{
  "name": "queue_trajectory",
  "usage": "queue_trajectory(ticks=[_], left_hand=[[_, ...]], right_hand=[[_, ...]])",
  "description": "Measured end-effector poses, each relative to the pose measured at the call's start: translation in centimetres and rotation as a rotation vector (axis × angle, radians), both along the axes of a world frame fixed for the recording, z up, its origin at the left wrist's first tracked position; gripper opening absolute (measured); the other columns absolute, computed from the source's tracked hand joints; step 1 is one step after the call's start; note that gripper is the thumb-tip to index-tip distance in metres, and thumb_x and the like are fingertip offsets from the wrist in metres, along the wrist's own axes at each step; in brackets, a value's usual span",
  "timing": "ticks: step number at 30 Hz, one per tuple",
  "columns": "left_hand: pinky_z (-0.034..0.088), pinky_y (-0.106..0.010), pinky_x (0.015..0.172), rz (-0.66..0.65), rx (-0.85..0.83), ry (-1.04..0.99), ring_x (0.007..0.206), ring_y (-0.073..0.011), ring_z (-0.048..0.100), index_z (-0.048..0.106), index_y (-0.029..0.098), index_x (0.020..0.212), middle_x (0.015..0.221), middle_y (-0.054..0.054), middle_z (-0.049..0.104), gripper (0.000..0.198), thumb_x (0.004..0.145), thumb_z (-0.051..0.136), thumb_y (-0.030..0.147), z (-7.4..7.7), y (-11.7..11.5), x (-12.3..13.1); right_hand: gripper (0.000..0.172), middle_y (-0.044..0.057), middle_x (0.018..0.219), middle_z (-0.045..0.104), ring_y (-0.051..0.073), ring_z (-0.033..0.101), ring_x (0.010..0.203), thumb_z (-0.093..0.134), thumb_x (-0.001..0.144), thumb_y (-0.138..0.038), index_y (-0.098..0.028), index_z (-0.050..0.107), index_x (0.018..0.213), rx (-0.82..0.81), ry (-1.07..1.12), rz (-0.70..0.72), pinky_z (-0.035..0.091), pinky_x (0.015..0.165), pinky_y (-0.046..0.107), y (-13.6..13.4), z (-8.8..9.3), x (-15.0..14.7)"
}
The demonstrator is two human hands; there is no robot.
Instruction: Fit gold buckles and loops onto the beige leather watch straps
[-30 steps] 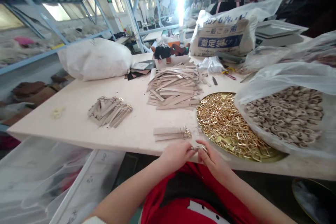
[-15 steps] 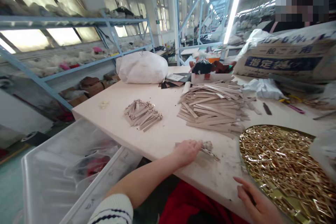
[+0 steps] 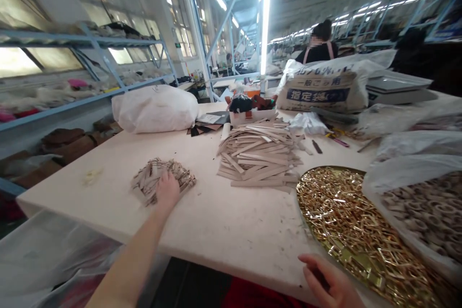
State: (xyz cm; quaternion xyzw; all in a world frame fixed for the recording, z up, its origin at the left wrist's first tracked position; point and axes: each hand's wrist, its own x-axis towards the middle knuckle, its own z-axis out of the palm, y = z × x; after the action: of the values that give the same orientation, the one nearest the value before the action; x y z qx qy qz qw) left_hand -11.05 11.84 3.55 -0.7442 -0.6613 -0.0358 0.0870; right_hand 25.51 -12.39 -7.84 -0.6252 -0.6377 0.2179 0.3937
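My left hand [image 3: 168,191] rests on the smaller pile of beige strips with gold-coloured metal pieces [image 3: 147,180], left of the middle of the table. Its fingers lie stretched over the strips; what is under the palm is hidden. At the near edge, my right hand [image 3: 327,279] hovers with fingers slightly curled and apart, nothing between them. Beside it stands a round golden tray [image 3: 301,197] heaped with small gold metal frames [image 3: 346,216]. A larger stack of loose beige strips [image 3: 258,154] lies in the middle of the table.
A clear plastic bag [image 3: 375,173] holding beige rings [image 3: 426,211] overlaps the tray's right side. White stuffed bags [image 3: 155,108], a printed sack [image 3: 321,91] and a box with dark items [image 3: 249,114] stand at the back. Another person [image 3: 319,45] is behind the sack.
My left hand has moved left with a bundle of strips from the near edge onto the smaller pile. The view has turned right; my right hand stays beside the tray.
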Motion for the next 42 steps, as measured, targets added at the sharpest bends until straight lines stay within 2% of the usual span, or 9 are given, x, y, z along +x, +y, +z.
queue_trajectory(ticks=[6, 9, 13, 17, 22, 26, 31, 36, 42], left_hand=[[0.037, -0.03, 0.089, -0.298, 0.019, -0.008, 0.107, -0.019, 0.05, 0.05, 0.023, 0.118, 0.123, -0.008, 0.051, 0.036, 0.084, 0.04, 0.017, -3.4, 2.3, 12.2], [0.038, -0.032, 0.084, -0.374, 0.01, -0.011, 0.1, -0.022, 0.053, 0.057, 0.018, 0.109, 0.111, -0.011, 0.057, 0.031, 0.083, 0.039, 0.014, -3.1, 3.4, 16.9], [0.036, -0.038, 0.081, -0.452, 0.01, 0.028, 0.092, -0.0259, 0.052, 0.061, 0.014, 0.094, 0.096, -0.013, 0.06, 0.028, 0.084, 0.035, 0.013, -1.5, 3.2, 18.7], [0.032, -0.04, 0.087, -0.641, 0.006, 0.066, 0.095, -0.0262, 0.05, 0.059, 0.016, 0.095, 0.095, -0.012, 0.058, 0.028, 0.084, 0.033, 0.013, -1.6, -1.9, 19.9], [0.038, -0.034, 0.081, -0.915, -0.172, 0.097, 0.089, -0.0229, 0.052, 0.056, 0.02, 0.106, 0.093, -0.007, 0.058, 0.029, 0.082, 0.04, 0.014, -4.9, -10.1, 22.4], [0.038, -0.031, 0.082, -0.788, -0.27, -0.024, 0.09, -0.0204, 0.053, 0.058, 0.019, 0.097, 0.099, -0.007, 0.058, 0.022, 0.083, 0.042, 0.024, -5.8, -10.7, 22.1], [0.038, -0.031, 0.073, -0.651, -0.419, -0.097, 0.081, -0.0218, 0.054, 0.056, 0.016, 0.077, 0.084, -0.007, 0.059, 0.013, 0.076, 0.048, 0.026, -5.0, -8.6, 21.1], [0.036, -0.028, 0.061, -0.556, -0.587, -0.349, 0.067, -0.0181, 0.053, 0.048, 0.018, 0.068, 0.07, -0.003, 0.058, 0.011, 0.075, 0.045, 0.027, -2.9, -12.2, 23.2], [0.04, -0.021, 0.053, -0.247, -1.222, -1.235, 0.058, -0.0104, 0.055, 0.043, 0.018, 0.075, 0.068, 0.001, 0.058, 0.012, 0.072, 0.052, 0.026, 0.5, -19.1, 26.5]], right_hand=[[0.022, 0.007, 0.079, 0.068, 0.021, 0.063, 0.069, 0.05, 0.078, -0.031, -0.02, 0.064, 0.089, -0.052, 0.001, 0.02, 0.052, 0.063, 0.031, 0.0, 1.5, -0.5], [0.02, 0.005, 0.074, 0.064, 0.018, 0.059, 0.065, 0.046, 0.08, -0.026, -0.018, 0.061, 0.089, -0.063, 0.017, 0.044, 0.048, 0.061, 0.03, 0.1, 2.4, -0.7], [0.016, 0.002, 0.069, 0.059, 0.014, 0.053, 0.062, 0.047, 0.078, -0.019, -0.018, 0.059, 0.088, -0.016, 0.054, 0.034, 0.043, 0.06, 0.027, 0.3, 2.7, -0.3], [0.015, 0.0, 0.068, 0.056, 0.012, 0.049, 0.06, 0.049, 0.075, -0.018, -0.017, 0.058, 0.087, 0.026, 0.035, 0.037, 0.041, 0.058, 0.024, 0.4, 2.7, -0.1], [0.018, -0.001, 0.069, 0.056, 0.01, 0.048, 0.055, 0.051, 0.071, -0.016, -0.018, 0.058, 0.088, 0.045, 0.06, 0.07, 0.041, 0.054, 0.022, 0.3, 3.6, 0.3], [0.017, 0.001, 0.08, 0.057, 0.01, 0.051, 0.059, 0.046, 0.079, -0.019, -0.019, 0.054, 0.094, 0.102, -0.023, -0.13, 0.042, 0.056, 0.021, -0.4, 6.5, 5.3], [0.024, 0.007, 0.095, 0.058, 0.016, 0.056, 0.082, 0.036, 0.088, -0.023, -0.016, 0.055, 0.1, -0.117, -0.656, -0.554, 0.042, 0.073, 0.026, -0.3, 10.6, 17.3], [0.015, 0.01, 0.087, 0.061, 0.018, 0.058, 0.078, 0.049, 0.077, -0.01, -0.016, 0.063, 0.08, -0.288, -0.801, -0.487, 0.04, 0.068, 0.026, 0.0, 10.1, 23.1], [0.023, 0.017, 0.09, 0.058, 0.024, 0.058, 0.078, 0.039, 0.08, -0.006, -0.011, 0.061, 0.08, -0.367, -0.895, -0.404, 0.04, 0.065, 0.032, 0.0, 8.6, 23.6]])
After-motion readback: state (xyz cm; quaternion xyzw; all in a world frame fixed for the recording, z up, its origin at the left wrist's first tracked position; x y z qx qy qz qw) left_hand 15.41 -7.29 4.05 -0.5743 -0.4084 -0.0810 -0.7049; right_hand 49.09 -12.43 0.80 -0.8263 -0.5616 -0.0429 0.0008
